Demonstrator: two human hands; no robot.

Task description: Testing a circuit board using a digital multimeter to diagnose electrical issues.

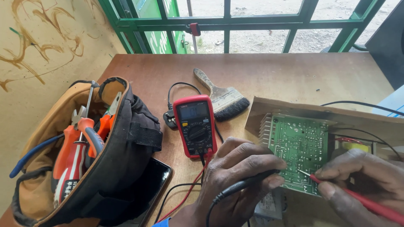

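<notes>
With your left hand (235,176) clenched on the black probe (246,185) and right hand (362,176) on the red probe (357,199), steady both tips on the green circuit board (299,147) near the worktop's right edge.

On the desk (269,71): one red multimeter (195,126), one paintbrush (223,98), one green circuit board (299,151), one tool bag (84,155), one phone (153,185). Two hands, left (235,180) and right (362,180), holding two probes: one black (244,185), one red (362,201).

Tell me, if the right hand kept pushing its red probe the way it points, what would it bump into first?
Probably the green circuit board. The right hand aims the red probe up-left, and its metal tip already seems to touch the board, though depth is hard to judge.
</notes>
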